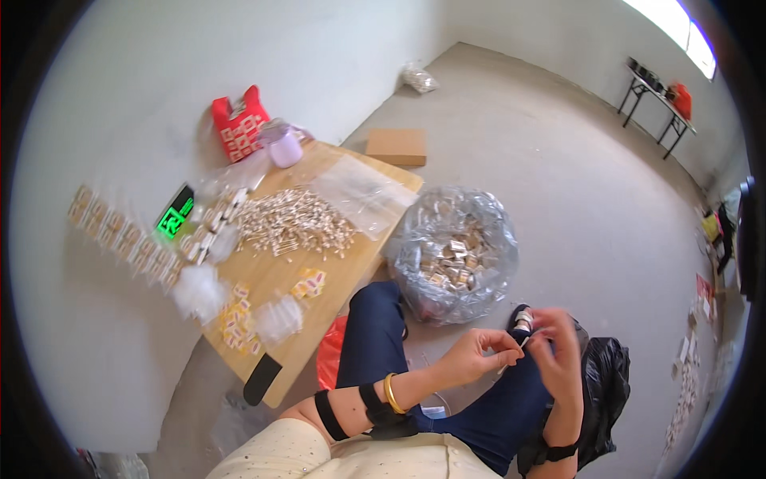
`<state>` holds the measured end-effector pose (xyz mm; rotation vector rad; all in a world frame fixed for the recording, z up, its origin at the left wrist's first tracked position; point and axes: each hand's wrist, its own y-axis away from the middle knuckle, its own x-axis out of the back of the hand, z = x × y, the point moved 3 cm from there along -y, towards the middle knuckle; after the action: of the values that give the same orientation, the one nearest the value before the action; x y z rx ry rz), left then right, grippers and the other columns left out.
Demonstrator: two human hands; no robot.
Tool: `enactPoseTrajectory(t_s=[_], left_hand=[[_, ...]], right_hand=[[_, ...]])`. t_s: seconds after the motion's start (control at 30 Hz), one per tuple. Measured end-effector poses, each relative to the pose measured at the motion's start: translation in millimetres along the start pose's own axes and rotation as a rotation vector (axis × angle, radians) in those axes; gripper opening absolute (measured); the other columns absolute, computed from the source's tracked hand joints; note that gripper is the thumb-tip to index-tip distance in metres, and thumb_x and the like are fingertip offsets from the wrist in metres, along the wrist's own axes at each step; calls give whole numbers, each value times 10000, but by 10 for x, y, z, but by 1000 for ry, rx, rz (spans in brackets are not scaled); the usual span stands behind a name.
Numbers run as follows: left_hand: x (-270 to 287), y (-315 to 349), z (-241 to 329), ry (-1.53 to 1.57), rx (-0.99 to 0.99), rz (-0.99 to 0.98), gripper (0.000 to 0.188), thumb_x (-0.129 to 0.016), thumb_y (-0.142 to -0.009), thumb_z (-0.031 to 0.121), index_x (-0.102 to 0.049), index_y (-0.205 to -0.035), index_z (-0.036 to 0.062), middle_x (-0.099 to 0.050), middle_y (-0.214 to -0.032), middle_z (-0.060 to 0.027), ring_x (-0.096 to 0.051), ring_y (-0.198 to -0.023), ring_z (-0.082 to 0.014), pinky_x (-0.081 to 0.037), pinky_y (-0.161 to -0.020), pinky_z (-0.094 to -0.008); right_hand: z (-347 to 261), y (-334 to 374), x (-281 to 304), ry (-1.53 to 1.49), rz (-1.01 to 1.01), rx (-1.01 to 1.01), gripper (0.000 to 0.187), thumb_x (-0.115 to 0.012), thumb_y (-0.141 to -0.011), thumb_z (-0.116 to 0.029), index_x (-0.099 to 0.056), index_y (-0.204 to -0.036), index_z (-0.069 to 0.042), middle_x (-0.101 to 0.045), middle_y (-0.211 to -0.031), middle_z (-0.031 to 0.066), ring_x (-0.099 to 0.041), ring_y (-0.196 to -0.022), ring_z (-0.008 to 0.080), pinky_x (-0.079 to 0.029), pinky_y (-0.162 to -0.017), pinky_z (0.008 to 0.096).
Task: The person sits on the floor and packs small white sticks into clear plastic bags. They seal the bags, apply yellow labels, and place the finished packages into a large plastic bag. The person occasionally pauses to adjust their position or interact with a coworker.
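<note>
Above my right thigh, my left hand (479, 356) is closed in a pinch, thumb against fingertips, on a small white thing too small to name. My right hand (557, 351) is raised close beside it, its fingers bent and smeared by motion. To my left stands a wooden table (335, 307) with a heap of short white-tipped sticks (291, 223), like cotton swabs. Nearer its front edge lie small yellow-and-white cards (238, 323) and a stack of small clear bags (279, 319).
A big clear plastic bag (499, 263) full of small packets stands beyond my knees. A black bag (604, 391) lies right of my leg. The table also bears a lilac jar (283, 148), a red bag (241, 126) and a green-lit display (174, 218). Behind is a cardboard box (396, 146).
</note>
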<state>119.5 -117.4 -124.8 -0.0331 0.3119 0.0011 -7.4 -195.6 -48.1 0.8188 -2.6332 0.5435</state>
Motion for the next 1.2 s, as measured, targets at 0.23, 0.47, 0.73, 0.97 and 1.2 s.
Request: enactPoseTrajectory(t_s=[0.23, 0.47, 0.73, 0.97, 1.2], left_hand=[[271, 202, 63, 60, 91, 149, 153, -656, -881, 96, -666, -989, -11, -679, -939, -62, -625, -866, -114, -496, -812, -259], [212, 106, 146, 201, 64, 125, 160, -659, -888, 122, -671, -1000, 9, -683, -912, -47, -618, -848, -99, -480, -798, -249], [107, 27, 70, 231, 100, 102, 165, -671, -880, 129, -673, -991, 7, -681, -901, -48, -612, -846, -94, -477, -795, -247], [147, 15, -120, -215, 108, 25, 201, -681, -872, 202, -682, -1002, 48, -671, -876, 13, -567, -799, -43, -432, -703, -217], [366, 368, -159, -208, 48, 142, 160, -699, -841, 200, -673, -924, 65, -662, -841, 6, -573, -783, -74, -427, -708, -248]], right_hand=[[250, -182, -93, -159, 36, -153, 110, -542, -915, -56, -623, -958, 4, -577, -817, 19, -539, -756, 78, -425, -692, 216], [196, -9, -118, -400, -72, -158, 149, -616, -817, -12, -577, -960, -11, -578, -868, 28, -561, -819, 103, -450, -771, 243], [54, 1, 35, -156, 41, -62, 423, -607, -814, 20, -541, -1229, -32, -530, -1119, 65, -563, -1010, 141, -455, -861, 263], [314, 168, -135, -62, -110, -184, 75, -672, -811, -61, -634, -839, -3, -603, -752, 52, -558, -699, 138, -440, -651, 256], [309, 293, -423, 29, -156, -187, 99, -691, -766, -18, -598, -755, 16, -585, -676, 73, -561, -625, 132, -434, -589, 256]])
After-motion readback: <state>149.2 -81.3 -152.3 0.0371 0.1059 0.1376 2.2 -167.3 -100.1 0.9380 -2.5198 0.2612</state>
